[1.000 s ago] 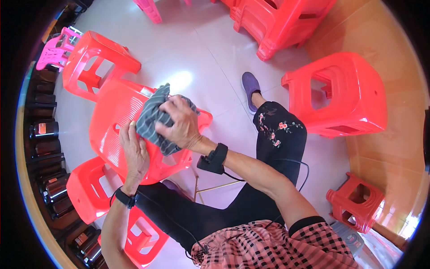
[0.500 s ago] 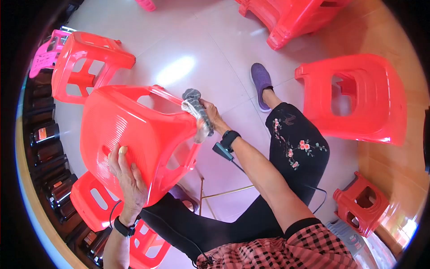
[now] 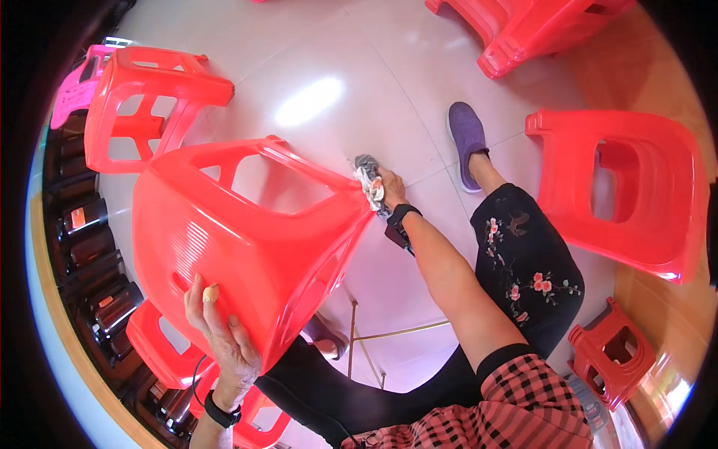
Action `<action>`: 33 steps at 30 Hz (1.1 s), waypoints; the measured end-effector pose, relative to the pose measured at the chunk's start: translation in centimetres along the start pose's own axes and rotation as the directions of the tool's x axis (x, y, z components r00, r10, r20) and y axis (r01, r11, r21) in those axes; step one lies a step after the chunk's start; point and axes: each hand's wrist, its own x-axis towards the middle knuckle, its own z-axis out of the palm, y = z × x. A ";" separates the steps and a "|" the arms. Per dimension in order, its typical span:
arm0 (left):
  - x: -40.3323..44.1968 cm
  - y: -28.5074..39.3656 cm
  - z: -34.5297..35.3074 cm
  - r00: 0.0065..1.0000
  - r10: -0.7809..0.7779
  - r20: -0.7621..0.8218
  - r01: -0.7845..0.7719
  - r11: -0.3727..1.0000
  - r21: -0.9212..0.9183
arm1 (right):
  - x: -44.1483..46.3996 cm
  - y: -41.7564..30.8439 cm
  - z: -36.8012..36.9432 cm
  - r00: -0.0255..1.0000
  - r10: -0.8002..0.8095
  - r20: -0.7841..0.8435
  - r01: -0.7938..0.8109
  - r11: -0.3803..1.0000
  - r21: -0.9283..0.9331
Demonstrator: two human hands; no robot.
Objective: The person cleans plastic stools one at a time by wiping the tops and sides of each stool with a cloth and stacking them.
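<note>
A large red plastic stool (image 3: 217,232) is tipped on its side in front of my legs, its ridged seat facing left and its legs pointing right. My left hand (image 3: 228,337) holds it by the seat, with the fingers lying over the surface near the small hole. In my right hand (image 3: 393,188) is a crumpled grey and white cloth (image 3: 369,179), pressed around the lower end of one stool leg. The fingertips of this hand are partly hidden by the cloth.
More red stools stand around me: one at upper left (image 3: 149,90), one at right (image 3: 621,194), a smaller darker one (image 3: 612,352) at lower right. A pink chair (image 3: 75,90) is behind. Dark jars (image 3: 112,307) line the left side. A thin metal frame (image 3: 396,331) stands between my legs.
My right hand and the cloth have moved outward along the leg to its end. The view has shifted a little, and the stool appears slightly turned. My left hand keeps its hold.
</note>
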 end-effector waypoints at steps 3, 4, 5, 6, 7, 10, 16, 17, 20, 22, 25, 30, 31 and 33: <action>0.1 0.1 0.0 1.000 -0.009 0.002 0.009 1.000 0.021 | -0.7 1.9 1.1 0.995 -0.021 -0.102 0.025 0.999 0.041; 0.1 0.1 0.1 1.000 -0.009 -0.006 0.009 1.000 0.017 | -1.4 2.5 1.5 0.968 -0.115 -0.223 0.120 0.993 0.009; 0.1 0.2 0.2 1.000 -0.015 -0.017 0.015 1.000 0.011 | -1.1 4.9 3.1 0.993 -0.026 0.118 -0.078 0.607 0.791; 0.1 0.3 0.3 0.999 -0.022 -0.026 0.022 1.000 0.005 | -1.3 5.6 3.9 0.894 0.065 0.443 -0.422 -0.213 0.881; 0.2 0.4 0.2 0.999 -0.014 -0.039 0.014 1.000 0.003 | -3.0 6.5 5.1 0.900 0.291 0.324 -0.337 -0.004 0.941; 0.4 0.5 0.2 0.999 -0.031 -0.041 0.030 1.000 -0.008 | -7.7 0.6 4.8 0.827 0.494 0.269 -0.233 -0.135 0.963; 0.9 0.9 0.3 0.993 -0.026 -0.116 0.023 0.999 -0.023 | -9.5 -3.4 4.4 0.948 0.041 0.315 -0.236 -0.574 0.784; 0.9 0.7 0.4 0.992 -0.003 -0.124 0.000 1.000 -0.021 | -10.8 -5.1 3.6 0.977 -0.003 0.213 -0.199 -0.372 0.907; 1.1 0.3 1.1 0.982 0.037 -0.187 -0.041 0.999 -0.016 | -12.2 -10.2 2.7 0.982 -0.001 0.190 -0.180 -0.330 0.927; 1.4 0.3 1.3 0.970 0.071 -0.233 -0.070 0.997 0.011 | -12.6 -11.6 3.0 0.988 0.045 0.149 -0.126 -0.334 0.934; 2.0 0.5 1.6 0.948 0.106 -0.299 -0.099 0.994 0.039 | -16.8 -17.3 -0.2 0.977 0.004 0.213 -0.205 -0.250 0.946; 3.5 0.8 2.2 0.944 0.078 -0.321 -0.068 0.997 0.042 | -21.9 -23.3 -2.8 0.925 -0.237 -0.296 0.374 0.446 0.813; 3.8 0.8 2.4 0.939 0.074 -0.335 -0.061 0.997 0.051 | -22.7 -24.2 -3.4 0.947 -0.241 -0.212 0.302 0.450 0.840; 4.6 0.4 3.1 0.937 0.071 -0.343 -0.056 0.997 0.053 | -24.1 -25.4 -3.4 0.882 -0.371 -0.291 0.467 0.604 0.645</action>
